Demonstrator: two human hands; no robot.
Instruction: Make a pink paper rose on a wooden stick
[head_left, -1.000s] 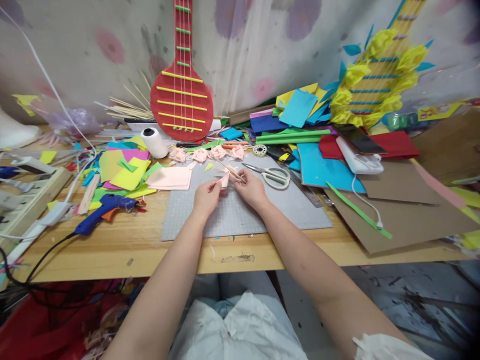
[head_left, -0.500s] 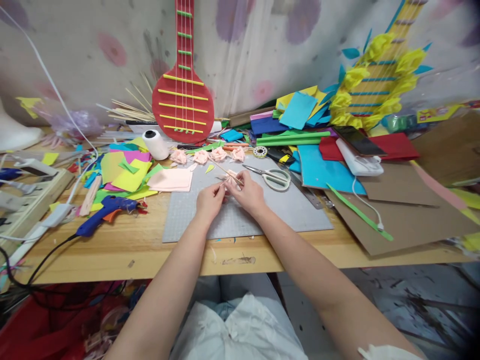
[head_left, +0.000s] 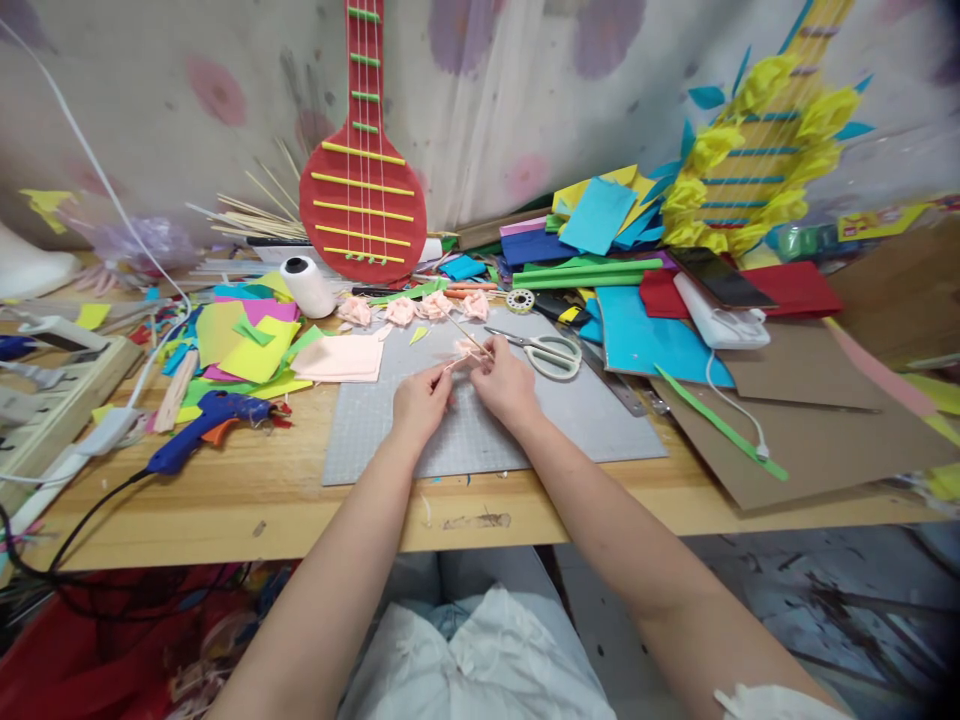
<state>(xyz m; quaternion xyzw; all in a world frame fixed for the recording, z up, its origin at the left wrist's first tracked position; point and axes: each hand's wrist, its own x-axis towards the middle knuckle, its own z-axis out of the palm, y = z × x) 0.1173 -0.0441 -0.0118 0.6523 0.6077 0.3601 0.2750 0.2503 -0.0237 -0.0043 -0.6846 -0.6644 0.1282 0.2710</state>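
Note:
Over the grey cutting mat [head_left: 375, 440], my left hand [head_left: 421, 404] pinches the end of a thin pale strip, which runs toward my right hand; whether it is paper or thread I cannot tell. Closed fingers of my right hand [head_left: 505, 382] hold a thin wooden stick [head_left: 466, 334] that slants up to the left. Pale pink crumpled paper [head_left: 468, 348] shows at these fingertips, partly hidden by them. Several pink paper flowers [head_left: 400, 312] lie in a row along the mat's far edge. Scissors with pale handles [head_left: 553, 358] rest just right of my right hand.
A blue glue gun [head_left: 199, 430] and a stack of pink paper [head_left: 341, 358] lie left, with a white thread spool [head_left: 309, 288] behind. A red paper instrument [head_left: 363, 205] stands at the back. Cardboard [head_left: 810, 430], a phone [head_left: 720, 278] and a white charger [head_left: 721, 315] occupy the right.
My hands have drawn slightly apart, my right hand shifting right with the stick. The pale strip between them now shows. The view has shifted a little.

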